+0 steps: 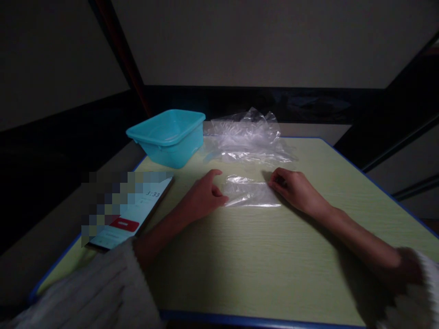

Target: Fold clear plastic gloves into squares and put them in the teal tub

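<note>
A clear plastic bag point(252, 194) lies flattened in a strip on the table, with shiny creases along its far and near edges. At its left end is my left hand point(207, 194); its thumb tip touches or nearly touches the plastic, while the index finger is held apart from it. My right hand point(291, 186) has its fingers pinched together at the bag's right edge. Just beyond lies a crumpled heap of clear plastic bags point(250, 137), which neither hand touches.
A turquoise plastic basin point(174, 146) stands at the back left of the pale, blue-edged table point(254, 265). Nearer on the left is a phone point(137, 212) with a lit screen, partly pixelated. Behind the table rises a pale panel point(267, 41) with a dark band.
</note>
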Action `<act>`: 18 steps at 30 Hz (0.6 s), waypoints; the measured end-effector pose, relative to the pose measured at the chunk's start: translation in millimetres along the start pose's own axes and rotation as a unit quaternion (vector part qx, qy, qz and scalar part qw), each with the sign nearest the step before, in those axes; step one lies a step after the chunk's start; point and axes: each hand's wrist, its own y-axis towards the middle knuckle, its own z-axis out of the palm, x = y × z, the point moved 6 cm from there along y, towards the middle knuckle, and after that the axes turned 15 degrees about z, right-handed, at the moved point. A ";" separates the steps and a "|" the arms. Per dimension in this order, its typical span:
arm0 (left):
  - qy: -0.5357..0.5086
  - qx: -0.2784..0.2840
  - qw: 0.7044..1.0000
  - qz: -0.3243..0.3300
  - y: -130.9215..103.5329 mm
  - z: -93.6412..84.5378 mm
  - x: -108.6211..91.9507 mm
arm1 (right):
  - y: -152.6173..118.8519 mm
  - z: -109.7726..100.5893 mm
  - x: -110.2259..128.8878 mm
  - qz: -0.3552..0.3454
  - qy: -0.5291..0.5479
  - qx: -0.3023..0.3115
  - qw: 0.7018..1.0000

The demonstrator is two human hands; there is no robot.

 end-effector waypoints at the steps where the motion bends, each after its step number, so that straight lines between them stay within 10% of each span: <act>1: 0.000 -0.002 1.000 0.004 0.1 0.1 0.1 | -0.5 0.8 0.0 -0.004 -0.008 -0.003 1.000; 13: 0.041 -0.026 0.998 0.047 0.2 1.6 3.4 | -8.6 -17.8 15.4 -0.091 -0.007 -0.098 0.991; 18: 0.076 -0.070 0.993 0.054 0.3 -3.5 -0.3 | -33.4 3.7 40.5 -0.208 -0.124 0.029 0.970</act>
